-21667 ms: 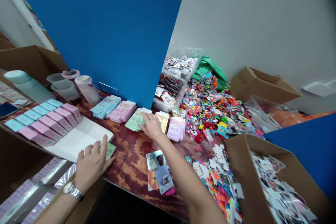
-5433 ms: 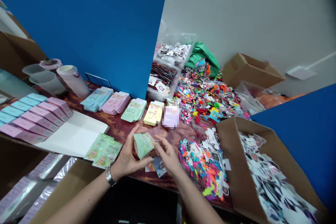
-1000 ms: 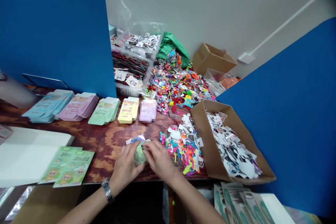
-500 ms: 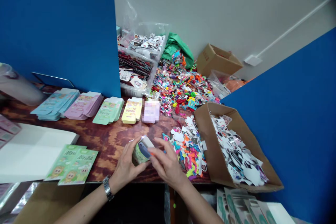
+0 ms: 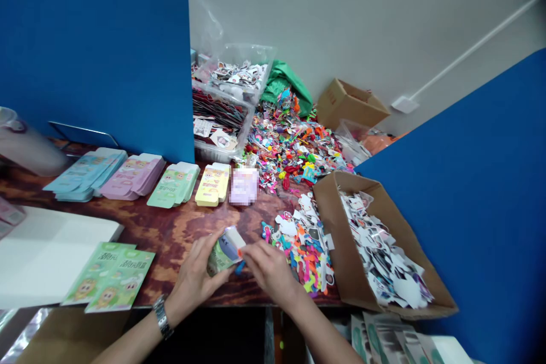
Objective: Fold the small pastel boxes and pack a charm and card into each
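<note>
Green printed carton [image 5: 224, 253], long axis slanting up rightward at lower centre of the frame, clamped in the left-hand grip [image 5: 194, 276], its pale end just beside the right-hand grip [image 5: 268, 273], open or shut unclear.

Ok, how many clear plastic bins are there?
2: the back bin holds cutouts, the front one dark strips. More may hide behind the blue partition.

green carton blanks [image 5: 107, 276] | Chinese title | too blurred to read
</note>
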`<move>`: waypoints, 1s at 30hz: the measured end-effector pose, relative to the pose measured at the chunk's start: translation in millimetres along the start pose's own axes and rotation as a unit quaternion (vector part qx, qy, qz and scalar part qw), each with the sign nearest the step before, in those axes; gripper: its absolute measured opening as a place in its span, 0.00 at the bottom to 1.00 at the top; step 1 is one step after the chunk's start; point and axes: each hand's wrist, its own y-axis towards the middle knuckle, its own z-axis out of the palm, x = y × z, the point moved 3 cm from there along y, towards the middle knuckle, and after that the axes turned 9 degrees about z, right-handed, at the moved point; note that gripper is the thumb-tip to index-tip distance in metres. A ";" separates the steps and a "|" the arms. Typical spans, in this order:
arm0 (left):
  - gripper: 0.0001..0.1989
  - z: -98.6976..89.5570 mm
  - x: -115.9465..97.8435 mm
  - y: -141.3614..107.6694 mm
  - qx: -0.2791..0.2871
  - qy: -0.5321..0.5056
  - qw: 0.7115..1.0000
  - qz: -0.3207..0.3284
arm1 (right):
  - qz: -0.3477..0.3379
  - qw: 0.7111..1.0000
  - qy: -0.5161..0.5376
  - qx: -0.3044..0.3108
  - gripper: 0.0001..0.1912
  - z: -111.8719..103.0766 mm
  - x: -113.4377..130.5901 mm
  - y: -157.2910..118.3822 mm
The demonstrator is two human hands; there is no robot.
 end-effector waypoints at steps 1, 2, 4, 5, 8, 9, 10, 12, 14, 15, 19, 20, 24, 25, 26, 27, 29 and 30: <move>0.36 0.7 0.8 0.2 -0.002 0.002 1.000 -0.004 | 0.000 1.000 -0.019 -0.003 0.10 0.1 -1.3 0.2; 0.36 1.4 1.1 0.4 -0.005 0.005 1.000 -0.005 | 0.004 0.999 -0.032 -0.013 0.10 -0.2 -1.7 0.9; 0.35 3.0 0.7 0.7 -0.005 0.012 1.000 -0.004 | 0.016 0.998 -0.040 -0.044 0.10 -1.6 0.7 4.0; 0.35 3.8 0.1 0.8 -0.004 0.014 1.000 -0.001 | 0.013 0.997 -0.043 -0.060 0.10 -1.8 4.1 5.9; 0.36 5.2 -1.1 1.3 0.006 0.013 1.000 0.006 | -0.031 0.994 -0.073 -0.078 0.10 1.7 18.8 10.8; 0.36 5.2 -0.7 1.4 0.009 0.012 1.000 0.005 | -0.046 0.992 -0.086 -0.076 0.09 3.4 23.0 11.8; 0.36 4.9 0.2 1.6 0.010 0.012 1.000 0.002 | -0.057 0.992 -0.091 -0.072 0.09 4.8 25.7 12.4; 0.36 3.8 3.0 1.7 0.014 0.011 1.000 -0.009 | -0.063 0.994 -0.065 -0.065 0.11 4.8 24.7 14.0; 0.36 2.6 6.4 1.6 0.014 0.012 1.000 -0.025 | -0.047 0.996 -0.007 -0.069 0.13 1.7 12.6 17.8; 0.36 2.1 7.7 1.5 0.012 0.012 0.999 -0.032 | -0.027 0.996 0.021 -0.077 0.13 -0.3 1.7 21.2; 0.37 1.9 11.8 -0.4 0.009 0.012 0.999 -0.051 | 0.132 0.986 0.034 -0.095 0.12 -6.3 -69.4 45.0; 0.37 2.1 13.1 -1.4 0.007 0.015 0.998 -0.053 | 0.185 0.978 0.011 -0.091 0.12 -7.9 -91.0 52.4; 0.37 4.3 23.0 -7.7 -0.007 0.034 0.998 -0.050 | 0.289 0.948 -0.049 -0.126 0.16 -23.7 -164.3 86.8; 0.37 5.3 26.2 -9.5 -0.009 0.041 0.998 -0.048 | 0.309 0.940 -0.065 -0.132 0.16 -28.2 -178.5 96.6; 0.37 6.5 29.3 -11.2 -0.011 0.048 0.998 -0.046 | 0.329 0.931 -0.080 -0.137 0.16 -32.3 -190.9 106.6; 0.38 7.7 32.2 -12.5 -0.010 0.055 0.997 -0.045 | 0.349 0.922 -0.096 -0.140 0.16 -35.7 -201.5 116.6; 0.37 9.8 36.5 -13.9 -0.011 0.068 0.997 -0.046 | 0.387 0.903 -0.126 -0.140 0.18 -39.2 -217.3 135.9; 0.37 10.5 37.7 -13.6 -0.013 0.075 0.996 -0.046 | 0.404 0.894 -0.139 -0.137 0.20 -39.2 -223.0 144.5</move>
